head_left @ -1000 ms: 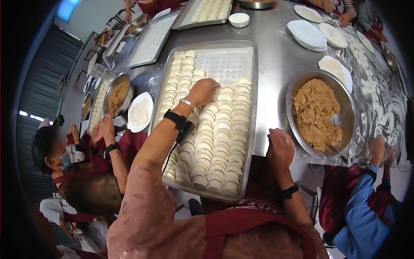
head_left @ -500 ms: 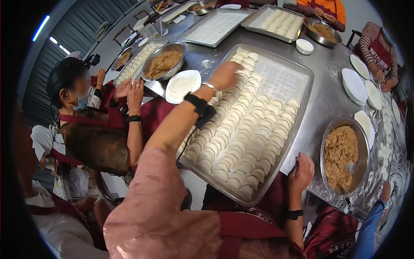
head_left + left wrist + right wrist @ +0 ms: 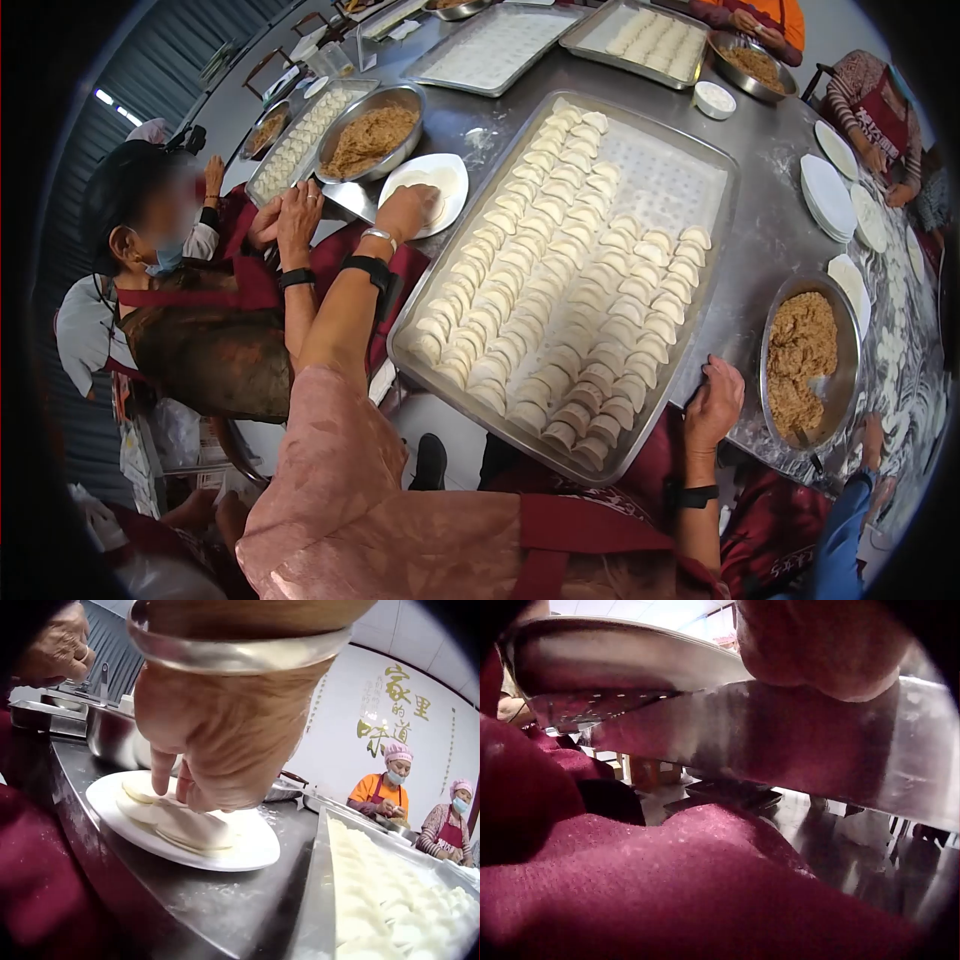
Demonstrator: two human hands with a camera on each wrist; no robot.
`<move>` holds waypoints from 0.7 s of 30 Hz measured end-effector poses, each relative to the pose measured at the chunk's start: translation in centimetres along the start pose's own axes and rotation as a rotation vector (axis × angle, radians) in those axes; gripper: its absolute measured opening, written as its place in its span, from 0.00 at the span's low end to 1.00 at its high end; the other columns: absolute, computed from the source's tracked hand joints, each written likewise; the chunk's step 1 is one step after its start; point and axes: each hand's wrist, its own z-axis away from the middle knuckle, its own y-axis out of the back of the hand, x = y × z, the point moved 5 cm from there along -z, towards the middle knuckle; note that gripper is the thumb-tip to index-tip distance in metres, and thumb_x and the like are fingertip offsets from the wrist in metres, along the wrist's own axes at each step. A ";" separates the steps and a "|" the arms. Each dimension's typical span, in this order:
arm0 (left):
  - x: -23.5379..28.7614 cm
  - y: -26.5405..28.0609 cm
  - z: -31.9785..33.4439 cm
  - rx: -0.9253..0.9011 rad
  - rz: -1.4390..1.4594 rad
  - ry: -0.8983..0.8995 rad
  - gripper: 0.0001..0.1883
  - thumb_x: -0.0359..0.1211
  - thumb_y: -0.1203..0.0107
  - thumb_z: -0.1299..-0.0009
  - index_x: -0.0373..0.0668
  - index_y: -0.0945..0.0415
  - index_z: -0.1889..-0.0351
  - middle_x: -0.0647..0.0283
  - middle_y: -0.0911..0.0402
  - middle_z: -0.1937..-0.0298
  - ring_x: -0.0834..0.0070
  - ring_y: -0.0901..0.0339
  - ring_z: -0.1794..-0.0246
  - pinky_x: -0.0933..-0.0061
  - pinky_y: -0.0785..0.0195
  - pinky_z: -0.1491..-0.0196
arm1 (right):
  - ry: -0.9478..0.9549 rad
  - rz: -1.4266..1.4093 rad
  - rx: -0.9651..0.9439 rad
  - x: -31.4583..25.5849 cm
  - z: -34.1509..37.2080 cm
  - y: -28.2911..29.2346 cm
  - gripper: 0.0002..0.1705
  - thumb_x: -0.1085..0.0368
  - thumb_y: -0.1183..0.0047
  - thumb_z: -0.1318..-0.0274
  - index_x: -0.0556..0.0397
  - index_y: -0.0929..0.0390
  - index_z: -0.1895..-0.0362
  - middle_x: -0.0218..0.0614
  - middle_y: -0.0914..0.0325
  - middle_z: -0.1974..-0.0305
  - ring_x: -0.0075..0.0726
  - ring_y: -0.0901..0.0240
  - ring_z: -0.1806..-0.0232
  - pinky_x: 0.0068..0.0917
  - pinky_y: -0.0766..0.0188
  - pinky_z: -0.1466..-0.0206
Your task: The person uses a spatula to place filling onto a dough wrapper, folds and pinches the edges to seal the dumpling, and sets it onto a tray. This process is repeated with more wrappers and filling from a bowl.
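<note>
My left hand (image 3: 408, 212) reaches over a white plate (image 3: 455, 222) left of the large metal tray (image 3: 732, 190). In the left wrist view, the fingers of this hand (image 3: 225, 727) point down and touch thin round dough wrappers (image 3: 199, 829) stacked on the plate (image 3: 255, 855); whether they pinch one is unclear. Rows of folded dumplings (image 3: 545, 215) fill most of the tray, with bare liner at its upper right. My right hand (image 3: 715, 405) rests at the table edge beside the tray's lower right, holding nothing visible; the right wrist view shows part of it (image 3: 825, 645) against metal.
A bowl of filling (image 3: 800, 350) stands right of the tray, another (image 3: 370, 140) behind the white plate. Further trays (image 3: 490, 50), stacked plates (image 3: 828, 200) and a small white bowl (image 3: 714, 100) lie beyond. A person (image 3: 200, 340) works close on the left.
My left hand has left the dumpling rows and moved left and down to the wrapper plate. The head view has turned left, shifting the tray rightward in view. My right hand stays by the table edge.
</note>
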 end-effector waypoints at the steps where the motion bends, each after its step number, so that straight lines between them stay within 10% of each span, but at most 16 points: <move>1: -0.1 -0.4 0.0 0.016 -0.104 -0.044 0.25 0.23 0.46 0.42 0.43 0.24 0.44 0.51 0.20 0.49 0.56 0.23 0.50 0.61 0.32 0.45 | -0.002 0.005 -0.001 0.0 0.0 0.0 0.15 0.80 0.50 0.56 0.54 0.22 0.62 0.38 0.19 0.54 0.51 0.27 0.49 0.43 0.34 0.43; 21: -1.4 -1.1 -2.8 0.139 0.038 -0.430 0.13 0.25 0.45 0.42 0.44 0.18 0.59 0.54 0.21 0.65 0.56 0.26 0.58 0.63 0.32 0.51 | 0.020 0.042 -0.004 -0.1 0.1 -0.4 0.17 0.82 0.53 0.60 0.56 0.24 0.62 0.41 0.20 0.54 0.54 0.28 0.49 0.45 0.35 0.42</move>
